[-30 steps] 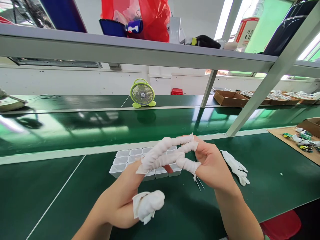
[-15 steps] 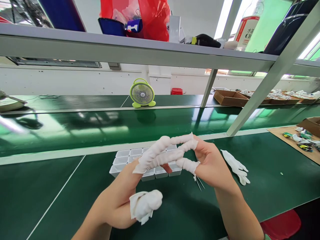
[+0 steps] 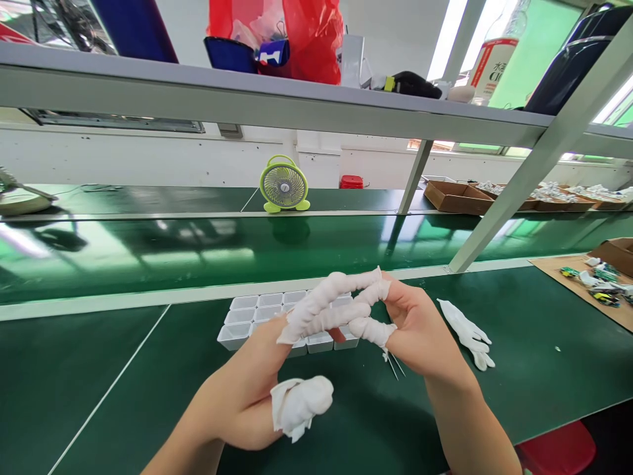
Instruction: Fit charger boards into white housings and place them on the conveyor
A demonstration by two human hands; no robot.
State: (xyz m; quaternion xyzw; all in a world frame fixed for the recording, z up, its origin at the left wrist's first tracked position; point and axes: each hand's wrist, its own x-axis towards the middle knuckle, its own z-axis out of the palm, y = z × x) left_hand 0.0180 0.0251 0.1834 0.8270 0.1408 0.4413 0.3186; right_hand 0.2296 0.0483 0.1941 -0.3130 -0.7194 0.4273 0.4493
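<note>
My left hand (image 3: 257, 389) is stretched out over the table, its visible fingers and thumb in wrinkled white finger cots (image 3: 321, 307). The thumb stands apart, and one bare finger shows below the covered ones. My right hand (image 3: 415, 323), with white cots on its thumb and forefinger, pinches a cot at the tips of the left fingers. Behind both hands is a white compartment tray (image 3: 240, 316), partly hidden by them. The tips of a pair of tweezers (image 3: 394, 365) show under my right hand. A white glove (image 3: 467, 333) lies flat to the right.
A shelf (image 3: 297, 105) with bags and a bottle crosses above, held by a slanted post (image 3: 514, 185). A green fan (image 3: 284, 186) stands beyond the green belt (image 3: 198, 251). Small parts (image 3: 603, 280) lie on cardboard at right; cardboard boxes (image 3: 457, 196) stand farther back.
My left hand has shifted slightly to the right, closer to my right hand. The right hand keeps its pinch at the left fingertips. The view has tilted a little.
</note>
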